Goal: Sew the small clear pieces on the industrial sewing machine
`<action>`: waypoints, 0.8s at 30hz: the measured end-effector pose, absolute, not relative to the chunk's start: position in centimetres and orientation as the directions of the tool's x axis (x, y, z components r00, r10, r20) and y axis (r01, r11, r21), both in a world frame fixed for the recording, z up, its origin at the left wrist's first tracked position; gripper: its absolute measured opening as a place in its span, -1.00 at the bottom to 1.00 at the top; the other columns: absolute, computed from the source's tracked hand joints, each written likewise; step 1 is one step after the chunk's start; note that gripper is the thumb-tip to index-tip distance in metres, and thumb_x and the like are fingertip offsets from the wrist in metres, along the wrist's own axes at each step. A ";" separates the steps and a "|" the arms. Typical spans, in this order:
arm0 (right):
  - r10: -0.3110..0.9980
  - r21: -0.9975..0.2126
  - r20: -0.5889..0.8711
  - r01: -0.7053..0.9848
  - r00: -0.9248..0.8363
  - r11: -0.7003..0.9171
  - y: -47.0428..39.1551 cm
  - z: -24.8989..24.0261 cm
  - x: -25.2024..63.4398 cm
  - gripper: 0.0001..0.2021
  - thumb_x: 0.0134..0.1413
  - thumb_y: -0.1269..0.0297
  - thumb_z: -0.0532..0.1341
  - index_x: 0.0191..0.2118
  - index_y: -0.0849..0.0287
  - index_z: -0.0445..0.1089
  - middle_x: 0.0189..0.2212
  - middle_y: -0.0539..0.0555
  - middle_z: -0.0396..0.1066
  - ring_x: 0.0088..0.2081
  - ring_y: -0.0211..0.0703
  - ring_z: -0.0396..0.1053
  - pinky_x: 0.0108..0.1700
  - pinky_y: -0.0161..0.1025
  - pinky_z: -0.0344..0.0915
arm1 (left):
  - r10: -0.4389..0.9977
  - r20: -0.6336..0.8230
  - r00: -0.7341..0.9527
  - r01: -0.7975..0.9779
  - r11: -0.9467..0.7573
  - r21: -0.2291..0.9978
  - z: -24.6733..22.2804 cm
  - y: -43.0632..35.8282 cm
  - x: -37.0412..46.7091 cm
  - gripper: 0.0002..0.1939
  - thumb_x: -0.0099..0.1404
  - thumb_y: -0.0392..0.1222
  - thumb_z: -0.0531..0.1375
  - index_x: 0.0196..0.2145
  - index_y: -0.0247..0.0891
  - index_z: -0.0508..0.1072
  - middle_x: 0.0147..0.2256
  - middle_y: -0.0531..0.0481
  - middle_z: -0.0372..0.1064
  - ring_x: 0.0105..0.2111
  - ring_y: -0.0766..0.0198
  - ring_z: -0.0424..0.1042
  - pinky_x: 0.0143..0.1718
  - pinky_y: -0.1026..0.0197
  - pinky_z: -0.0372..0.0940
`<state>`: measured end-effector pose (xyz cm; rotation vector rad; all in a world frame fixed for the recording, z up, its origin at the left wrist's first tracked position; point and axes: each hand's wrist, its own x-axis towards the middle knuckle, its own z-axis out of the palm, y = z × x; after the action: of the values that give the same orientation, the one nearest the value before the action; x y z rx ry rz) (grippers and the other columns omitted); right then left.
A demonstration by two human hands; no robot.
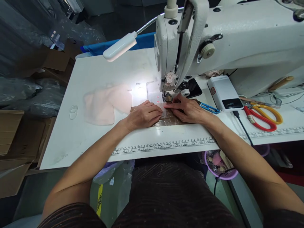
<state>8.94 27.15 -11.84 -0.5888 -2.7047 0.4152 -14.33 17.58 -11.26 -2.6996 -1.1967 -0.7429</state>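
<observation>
I see a white sewing table (71, 139) bearing an industrial sewing machine (232, 39); taking its presser foot (164, 96) as centre, pale pink fabric (102, 104) lies at nine o'clock. A ruler scale (166, 146) runs along the near edge at six, a power bank (219, 88) sits at three, and red-handled scissors (270, 127) between three and four.

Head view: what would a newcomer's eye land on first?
The big white sewing machine filling the upper right, with a lit lamp left of its head. Next, the left hand and right hand, close together below that head, fingers at a thin pale piece. Then the red and yellow scissor handles at far right on the white table.
</observation>
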 end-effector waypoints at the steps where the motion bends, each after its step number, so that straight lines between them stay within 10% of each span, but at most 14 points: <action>1: 0.427 -0.337 0.266 0.331 -0.864 0.881 27.1 -11.8 9.0 -0.63 0.31 0.30 0.09 0.13 -0.02 0.49 -0.09 0.16 0.34 -0.18 -0.10 0.37 -0.26 -0.25 0.29 | 0.663 0.471 0.583 0.717 -0.692 0.087 -11.1 17.6 -14.3 -0.85 0.40 -0.29 0.13 -0.27 -0.25 0.52 -0.23 -0.05 0.59 -0.34 0.28 0.50 -0.31 0.13 0.36; 24: 0.482 -0.195 0.166 0.450 -0.860 0.871 26.1 -10.9 8.3 -0.57 0.37 0.16 0.03 0.26 0.01 0.35 -0.09 0.22 0.38 -0.24 -0.02 0.36 -0.32 -0.20 0.24 | 0.692 0.273 0.668 0.721 -0.693 -0.010 -9.7 18.5 -14.9 -0.65 0.35 -0.06 0.10 -0.10 -0.35 0.52 -0.20 -0.18 0.49 -0.32 0.13 0.38 -0.23 0.04 0.22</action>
<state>8.32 26.15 -10.95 -0.7139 -2.8337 0.2208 -14.91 18.52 -9.69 -2.7610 -1.1744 -0.3784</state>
